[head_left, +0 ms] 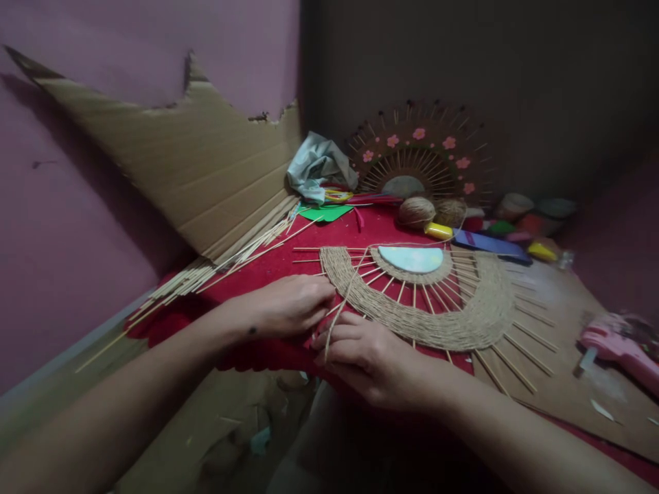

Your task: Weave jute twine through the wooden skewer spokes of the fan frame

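A half-round woven jute piece (453, 312) with wooden stick spokes and a pale blue centre (412, 259) lies on the red cloth (268, 271). My left hand (288, 305) rests at its left end, fingers curled and pressed onto the sticks there. My right hand (363, 353) sits just below, fingers pinched on a strand of jute twine (346, 302) that runs up across the weave. Both hands touch the lower left edge of the weave.
A bundle of loose sticks (226, 264) lies left against a torn cardboard sheet (190, 165). A finished fan with pink flowers (417, 158), twine balls (416, 210), a crumpled cloth (316, 168) and coloured bottles stand behind. A pink glue gun (618, 346) lies right on cardboard.
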Tool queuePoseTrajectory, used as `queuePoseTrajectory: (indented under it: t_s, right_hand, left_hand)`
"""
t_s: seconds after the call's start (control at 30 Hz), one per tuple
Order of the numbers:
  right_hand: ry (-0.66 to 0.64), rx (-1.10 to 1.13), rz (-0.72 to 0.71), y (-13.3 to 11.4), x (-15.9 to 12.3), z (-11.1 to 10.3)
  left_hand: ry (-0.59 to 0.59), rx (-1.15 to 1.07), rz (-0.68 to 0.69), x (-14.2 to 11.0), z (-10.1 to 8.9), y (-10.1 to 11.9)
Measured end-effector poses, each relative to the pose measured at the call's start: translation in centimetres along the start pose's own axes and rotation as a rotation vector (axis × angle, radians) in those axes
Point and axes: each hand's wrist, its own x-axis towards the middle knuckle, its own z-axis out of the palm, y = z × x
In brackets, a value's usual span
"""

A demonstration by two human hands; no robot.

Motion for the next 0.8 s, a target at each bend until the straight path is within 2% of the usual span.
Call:
queuePoseTrajectory:
  t_s: [0.1,0.23,0.33,0.43,0.63,0.8]
  right_hand:
    - [0.020,0.006,-0.024,0.0,0.0,0.0]
    - [0.018,-0.004,-0.027,0.0,-0.1,-0.2]
    - [0.029,-0.034,-0.005,-0.1,-0.2,-0.3]
    - [0.108,-0.078,0.027,-0.2,-0.3,-0.5]
    - [0.330,-0.204,0.195,0.5,-1.2,-1.7]
    - [0.382,-0.145,0.412,1.5,-1.4,-2.7]
  left_hand:
    - [-0.062,0.041,-0.117,0.5,-0.3,0.4]
    - [-0.132,0.110,-0.204,1.3,-0.2,0.7]
    - [-0.145,-0.009,-0.243,1.7,-0.1,0.4]
    - [-0.149,-0.119,-0.264,1.6,-0.1,-0.1]
    - [-0.139,-0.168,-0.281,1.1,-0.4,0.1]
    - [-0.106,-0.156,-0.259,0.8,-0.4,0.4]
